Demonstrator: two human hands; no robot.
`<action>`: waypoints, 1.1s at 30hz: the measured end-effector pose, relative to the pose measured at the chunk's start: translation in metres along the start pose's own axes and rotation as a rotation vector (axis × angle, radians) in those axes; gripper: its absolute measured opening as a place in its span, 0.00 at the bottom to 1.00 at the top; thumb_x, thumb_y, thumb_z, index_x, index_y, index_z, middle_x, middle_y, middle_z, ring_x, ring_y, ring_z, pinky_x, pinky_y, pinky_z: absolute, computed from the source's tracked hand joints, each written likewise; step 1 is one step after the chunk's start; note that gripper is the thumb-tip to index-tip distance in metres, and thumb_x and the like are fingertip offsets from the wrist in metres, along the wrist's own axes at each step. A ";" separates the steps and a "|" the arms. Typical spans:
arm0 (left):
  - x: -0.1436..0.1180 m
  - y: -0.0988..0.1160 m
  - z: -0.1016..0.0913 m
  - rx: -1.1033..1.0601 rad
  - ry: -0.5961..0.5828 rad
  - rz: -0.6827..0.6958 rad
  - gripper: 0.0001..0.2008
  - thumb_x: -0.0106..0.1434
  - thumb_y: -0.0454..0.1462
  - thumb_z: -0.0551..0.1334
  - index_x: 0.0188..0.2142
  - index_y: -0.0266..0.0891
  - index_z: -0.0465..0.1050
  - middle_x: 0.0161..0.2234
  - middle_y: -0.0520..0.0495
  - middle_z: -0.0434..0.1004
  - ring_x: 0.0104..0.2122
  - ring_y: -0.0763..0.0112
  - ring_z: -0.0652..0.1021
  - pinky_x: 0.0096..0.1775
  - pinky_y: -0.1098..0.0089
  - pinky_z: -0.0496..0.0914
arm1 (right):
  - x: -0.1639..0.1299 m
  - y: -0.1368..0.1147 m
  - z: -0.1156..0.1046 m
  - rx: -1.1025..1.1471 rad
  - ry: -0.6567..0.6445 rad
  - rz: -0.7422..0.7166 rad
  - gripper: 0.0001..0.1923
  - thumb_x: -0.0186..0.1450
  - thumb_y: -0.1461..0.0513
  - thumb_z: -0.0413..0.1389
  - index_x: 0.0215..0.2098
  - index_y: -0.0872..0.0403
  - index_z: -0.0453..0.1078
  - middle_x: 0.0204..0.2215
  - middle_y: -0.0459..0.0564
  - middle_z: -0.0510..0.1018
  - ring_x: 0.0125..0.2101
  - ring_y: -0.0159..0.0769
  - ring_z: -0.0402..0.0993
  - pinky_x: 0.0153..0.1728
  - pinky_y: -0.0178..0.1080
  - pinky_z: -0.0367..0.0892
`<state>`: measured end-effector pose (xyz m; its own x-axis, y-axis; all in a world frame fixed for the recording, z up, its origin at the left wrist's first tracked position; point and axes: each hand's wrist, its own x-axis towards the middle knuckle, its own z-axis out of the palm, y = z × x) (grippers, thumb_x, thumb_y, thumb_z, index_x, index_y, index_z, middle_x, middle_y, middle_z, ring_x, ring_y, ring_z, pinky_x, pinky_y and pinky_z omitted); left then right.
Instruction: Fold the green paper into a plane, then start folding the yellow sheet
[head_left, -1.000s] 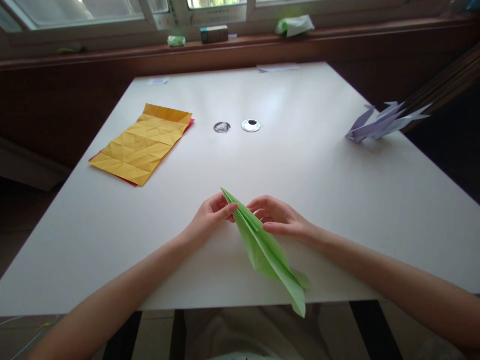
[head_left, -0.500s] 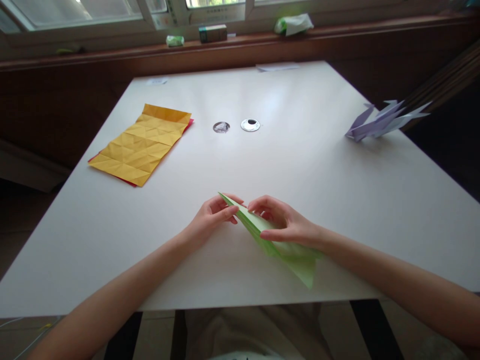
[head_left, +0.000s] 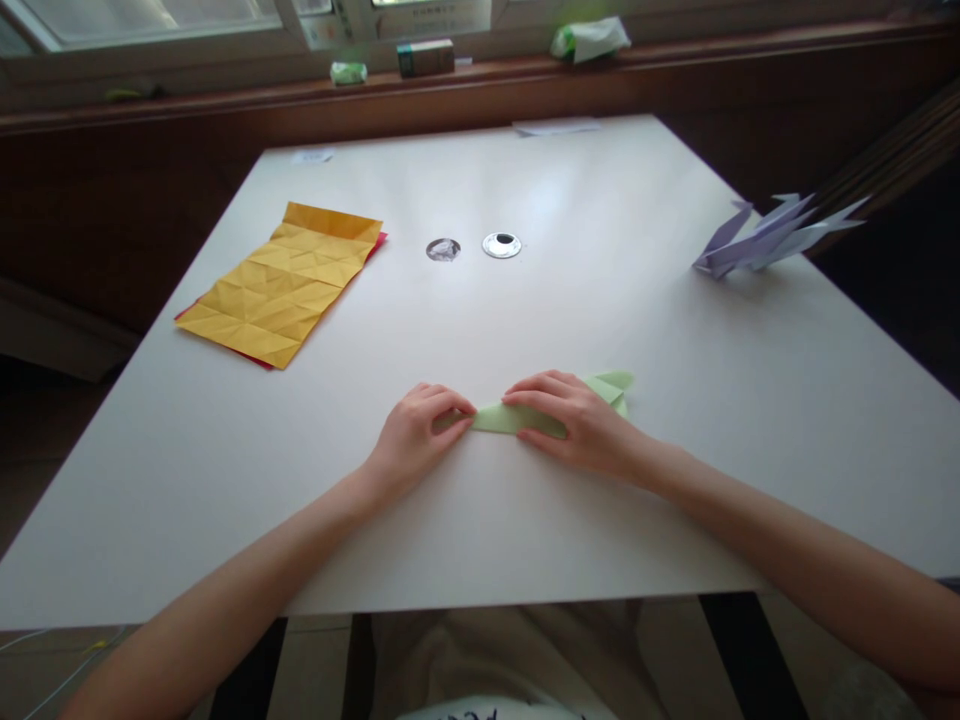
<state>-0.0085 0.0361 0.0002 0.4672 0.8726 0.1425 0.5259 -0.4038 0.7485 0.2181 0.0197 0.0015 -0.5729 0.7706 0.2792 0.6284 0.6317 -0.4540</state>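
Note:
A long, narrow piece of folded green paper [head_left: 496,418] lies level on the white table in front of me. Its pointed left end is pinched between the thumb and fingers of my left hand [head_left: 420,425]. Over its wider right part, my right hand [head_left: 570,415] grips with the thumb on the near edge and the fingers on the far edge. Two flaps of the paper stick out beyond the right hand's knuckles. The palm hides the middle of the sheet.
Creased yellow paper [head_left: 281,285] lies over a red sheet [head_left: 257,360] at the left. A purple folded paper figure [head_left: 757,238] stands near the right edge. Two round cable holes sit mid-table, one with a metal cover [head_left: 501,245]. Small packets and a box [head_left: 426,58] line the windowsill.
The green paper has turned from slanting toward me to lying nearly level, flat on the table. My left hand has closed on its tip, and my right hand has moved slightly up.

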 end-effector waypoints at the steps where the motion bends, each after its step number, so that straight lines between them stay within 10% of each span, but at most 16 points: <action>1: 0.000 0.000 0.001 0.050 0.005 0.024 0.05 0.57 0.32 0.60 0.32 0.40 0.73 0.32 0.51 0.73 0.36 0.70 0.71 0.39 0.68 0.67 | 0.000 0.001 0.000 0.000 0.002 0.000 0.13 0.58 0.64 0.55 0.43 0.54 0.66 0.40 0.52 0.73 0.41 0.39 0.67 0.43 0.43 0.63; 23: -0.003 -0.004 0.010 0.083 0.047 0.079 0.05 0.58 0.32 0.59 0.33 0.41 0.73 0.32 0.50 0.70 0.35 0.71 0.71 0.36 0.71 0.68 | 0.000 -0.003 0.009 -0.151 0.222 -0.044 0.08 0.62 0.68 0.50 0.35 0.53 0.69 0.28 0.48 0.74 0.31 0.34 0.67 0.34 0.38 0.64; 33: 0.001 -0.007 -0.005 0.228 -0.121 0.248 0.07 0.62 0.31 0.55 0.35 0.40 0.71 0.33 0.50 0.71 0.35 0.73 0.71 0.37 0.73 0.66 | -0.005 -0.012 0.005 -0.360 0.145 -0.168 0.09 0.60 0.71 0.49 0.32 0.56 0.70 0.27 0.49 0.72 0.28 0.32 0.65 0.26 0.34 0.61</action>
<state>-0.0153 0.0416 -0.0019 0.6744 0.7068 0.2136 0.5243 -0.6621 0.5354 0.2103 0.0081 0.0011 -0.6193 0.6417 0.4524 0.6907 0.7193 -0.0747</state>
